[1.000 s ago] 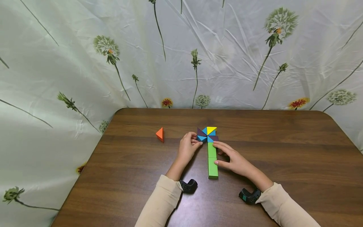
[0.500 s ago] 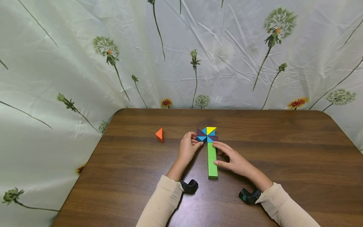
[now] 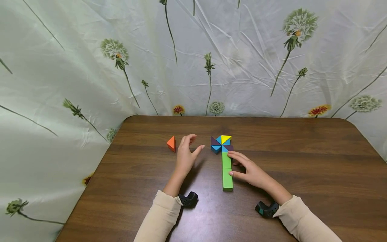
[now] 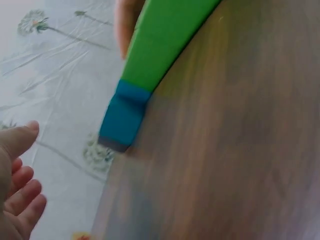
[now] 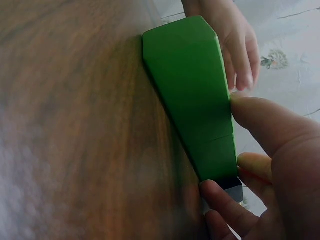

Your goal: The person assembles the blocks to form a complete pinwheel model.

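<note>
Two green rectangular blocks lie end to end on the table, forming a bar that points toward me. At its far end, blue, dark purple and yellow triangular blocks sit together as a pinwheel. My right hand rests along the bar's right side, thumb at the nearer green block and fingertips by the farther one's top, fingers loosely bent. My left hand is apart from the blocks, fingers spread and holding nothing. Close to its left lies an orange triangular block.
The wooden table has rounded far corners. Behind it hangs a pale curtain printed with dandelions. Black camera bands sit on both wrists, below beige sleeves.
My left hand has let go of the pinwheel's left edge and moved left toward the orange block, its fingers opening. The right hand and the blocks stay in place.
</note>
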### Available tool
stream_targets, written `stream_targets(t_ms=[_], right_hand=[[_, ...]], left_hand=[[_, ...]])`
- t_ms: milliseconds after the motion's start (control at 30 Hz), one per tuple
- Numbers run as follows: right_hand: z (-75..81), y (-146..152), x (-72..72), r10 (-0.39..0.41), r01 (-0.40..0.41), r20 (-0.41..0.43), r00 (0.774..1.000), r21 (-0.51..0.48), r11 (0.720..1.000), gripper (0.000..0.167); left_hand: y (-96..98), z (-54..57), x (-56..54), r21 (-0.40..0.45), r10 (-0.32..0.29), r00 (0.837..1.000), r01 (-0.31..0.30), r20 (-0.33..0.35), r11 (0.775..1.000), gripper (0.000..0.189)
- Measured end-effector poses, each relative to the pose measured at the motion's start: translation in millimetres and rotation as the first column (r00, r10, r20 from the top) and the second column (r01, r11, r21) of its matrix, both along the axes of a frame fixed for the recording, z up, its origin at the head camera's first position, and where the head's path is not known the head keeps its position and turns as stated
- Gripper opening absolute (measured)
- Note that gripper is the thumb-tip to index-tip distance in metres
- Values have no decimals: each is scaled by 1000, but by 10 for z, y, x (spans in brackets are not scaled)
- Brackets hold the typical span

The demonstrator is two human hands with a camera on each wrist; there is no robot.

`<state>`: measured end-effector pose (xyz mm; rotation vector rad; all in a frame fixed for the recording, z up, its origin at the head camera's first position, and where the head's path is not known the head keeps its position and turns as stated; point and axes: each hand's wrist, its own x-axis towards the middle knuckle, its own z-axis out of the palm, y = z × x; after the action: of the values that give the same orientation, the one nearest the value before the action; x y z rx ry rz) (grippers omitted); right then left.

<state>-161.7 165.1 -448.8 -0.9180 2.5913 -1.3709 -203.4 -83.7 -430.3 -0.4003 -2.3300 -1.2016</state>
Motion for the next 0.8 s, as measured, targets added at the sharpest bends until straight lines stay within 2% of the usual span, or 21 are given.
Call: stream_targets(t_ms=[167,233,300,467,567,667,800], right_hand=[[-8,9,5,4,-4,-4,1000,0,1000,61],[-5,7,7,7,-7,-11,1000,0,1000,60],[80,-19,43,6,-6,-6,1000,4,1000,59],[78,-17,37,-10,10,8,1000,18,1000,60],[-16,13,-3,-10,10,-1,1000,14,1000,61],[-27,16,-6,-8,8,-18,1000,10,1000,61],[-39,16,-7,-12,13,-27,1000,10,1000,61]], left_hand=[[-206,42,-9,-4,41,994,-41,-100,999,45],[-296,39,-21,3,61,992,-61,-110,998,48],[-383,27,-35,13,90,991,-89,-99,996,52],[-591,-44,-69,35,148,989,-148,4,988,61],[-692,-101,-91,39,165,982,-168,88,985,64],[-756,-150,-108,37,172,970,-181,173,983,66],[-794,-185,-119,2,181,943,-189,278,982,67]])
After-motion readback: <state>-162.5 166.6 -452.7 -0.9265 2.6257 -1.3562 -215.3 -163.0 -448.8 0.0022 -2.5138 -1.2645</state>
